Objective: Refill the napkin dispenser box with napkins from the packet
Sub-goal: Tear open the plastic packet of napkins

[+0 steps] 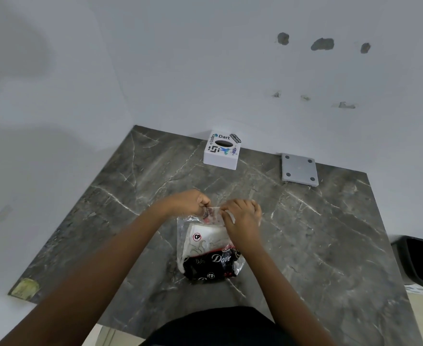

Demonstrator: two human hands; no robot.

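Observation:
A plastic napkin packet (209,255), printed black, white and red, lies on the dark marble table (317,233) in front of me. My left hand (189,202) pinches the packet's clear far edge. My right hand (242,218) grips the same edge from the right, fingers closed on the plastic. White napkins show through the wrapper. The white napkin dispenser box (222,151), covered in stickers with a dark oval slot on top, stands at the table's far edge against the wall, well beyond both hands.
A grey square plate (299,169) with a dark dot in each corner lies at the back right of the table. A black bin (420,263) stands off the table's right side. White walls close the far and left sides.

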